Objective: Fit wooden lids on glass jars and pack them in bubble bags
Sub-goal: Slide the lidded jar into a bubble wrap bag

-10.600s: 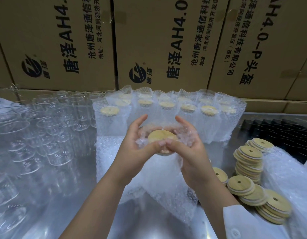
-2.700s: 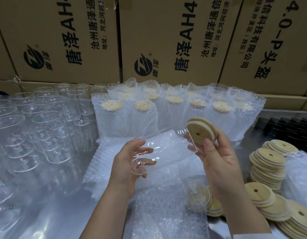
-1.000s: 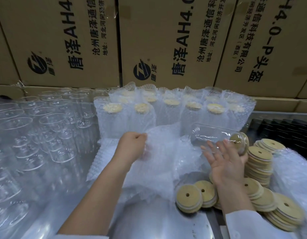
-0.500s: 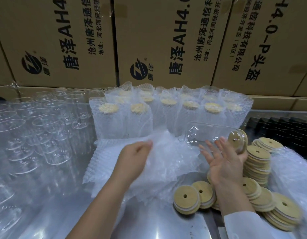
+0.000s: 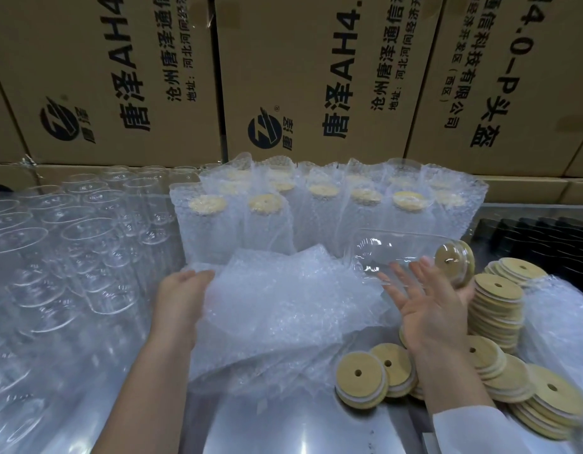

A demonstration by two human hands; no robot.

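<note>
The left hand (image 5: 182,298) grips a bubble bag (image 5: 283,309) by its edge, fingers (image 5: 201,276) curled round it, above the worktop (image 5: 300,434). The right hand (image 5: 429,306) lies palm up with fingers straight, carrying the glass jar (image 5: 405,252) on its side, wooden lid (image 5: 452,262) fitted and pointing right.

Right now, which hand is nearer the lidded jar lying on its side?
Right. The right hand is beneath the lidded jar, straight fingers touching its glass. The left hand is apart to the jar's left, holding the bubble bag.
</note>
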